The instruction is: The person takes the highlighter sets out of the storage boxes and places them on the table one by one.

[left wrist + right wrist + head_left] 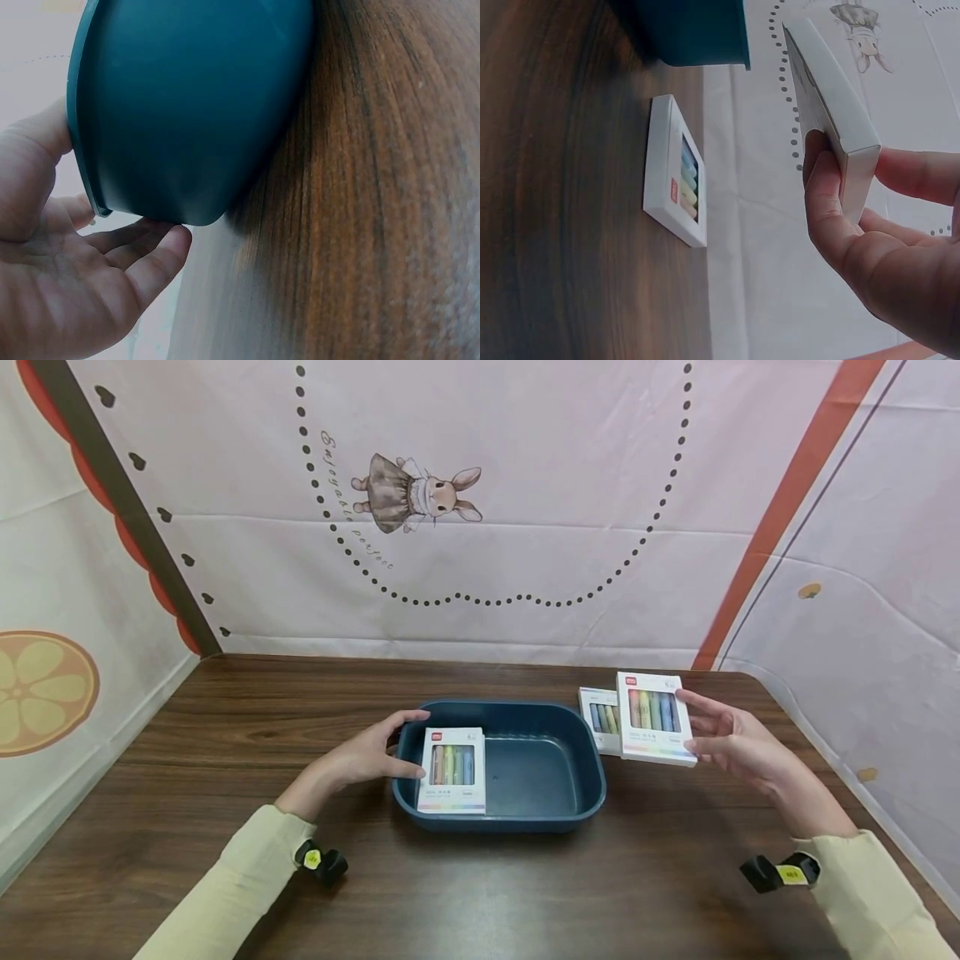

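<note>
My left hand holds the left end of a dark blue plastic bin, thumb at the rim and fingers on the outer wall. Inside the bin, at its left side, lies a white box of coloured chalks with a window in its face. My right hand pinches a second chalk box by its right edge, thumb on one face and fingers on the other. That box is raised above the table, right of the bin. Partly behind it, a third chalk box lies window up on the table.
The brown wooden table carries all of this. A pale printed cloth with a rabbit figure hangs behind the table's far edge and along both sides. The third chalk box lies close beside the bin's right end.
</note>
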### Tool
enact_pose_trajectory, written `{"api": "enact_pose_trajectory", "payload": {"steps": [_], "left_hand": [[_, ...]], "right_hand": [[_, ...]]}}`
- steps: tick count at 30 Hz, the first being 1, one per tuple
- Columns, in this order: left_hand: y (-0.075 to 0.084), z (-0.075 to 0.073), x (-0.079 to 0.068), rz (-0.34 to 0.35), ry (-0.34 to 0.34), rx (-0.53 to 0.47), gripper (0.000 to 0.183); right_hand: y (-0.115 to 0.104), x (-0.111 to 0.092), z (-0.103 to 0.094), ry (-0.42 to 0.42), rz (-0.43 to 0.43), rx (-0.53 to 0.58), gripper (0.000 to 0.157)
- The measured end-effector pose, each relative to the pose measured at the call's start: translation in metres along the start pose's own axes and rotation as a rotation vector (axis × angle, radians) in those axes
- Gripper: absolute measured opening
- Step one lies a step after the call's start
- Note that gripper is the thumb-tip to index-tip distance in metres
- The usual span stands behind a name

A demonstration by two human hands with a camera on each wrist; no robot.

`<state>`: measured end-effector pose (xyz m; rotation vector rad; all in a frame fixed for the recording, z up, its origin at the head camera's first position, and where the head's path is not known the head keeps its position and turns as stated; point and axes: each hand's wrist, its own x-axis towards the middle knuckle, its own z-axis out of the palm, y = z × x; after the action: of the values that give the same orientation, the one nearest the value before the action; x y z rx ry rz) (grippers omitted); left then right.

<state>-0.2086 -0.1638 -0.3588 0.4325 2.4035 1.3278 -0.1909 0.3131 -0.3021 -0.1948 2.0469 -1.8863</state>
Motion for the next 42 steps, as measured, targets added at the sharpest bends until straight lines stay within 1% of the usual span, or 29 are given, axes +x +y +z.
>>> {"api": "enact_pose_trajectory", "payload": {"steps": [6, 13, 18, 23, 25, 31, 34, 37, 42], "left_hand": [[0.0, 0.0, 0.0, 0.0, 0.001, 0.003, 0.078], [0.0, 0.001, -0.001, 0.001, 0.0, 0.003, 0.078], [0.0, 0.0, -0.001, -0.001, 0.006, 0.005, 0.078], [-0.001, 0.0, 0.0, 0.005, -0.001, 0.004, 0.078], [-0.001, 0.0, 0.0, 0.002, 0.0, 0.001, 0.078], [0.0, 0.0, -0.001, -0.005, 0.009, 0.012, 0.078], [0.0, 0.0, -0.001, -0.002, 0.009, 0.015, 0.078], [-0.001, 0.0, 0.0, -0.002, 0.01, 0.017, 0.078], [-0.001, 0.0, 0.0, -0.009, 0.011, 0.028, 0.078]], "right_hand": [[0.005, -0.003, -0.001, -0.004, 0.028, -0.004, 0.08], [0.013, -0.009, 0.0, -0.037, 0.003, -0.035, 0.078], [0.017, -0.009, 0.0, -0.043, 0.0, -0.046, 0.077], [0.021, -0.011, 0.001, -0.067, 0.003, -0.053, 0.074], [0.022, -0.011, 0.002, -0.073, 0.012, -0.06, 0.074], [0.024, -0.014, 0.005, -0.053, 0.08, -0.122, 0.076], [0.026, -0.016, 0.005, -0.062, 0.086, -0.13, 0.075], [0.03, -0.017, 0.004, -0.095, 0.079, -0.106, 0.072], [0.037, -0.017, 0.004, -0.169, 0.056, -0.032, 0.068]]}}
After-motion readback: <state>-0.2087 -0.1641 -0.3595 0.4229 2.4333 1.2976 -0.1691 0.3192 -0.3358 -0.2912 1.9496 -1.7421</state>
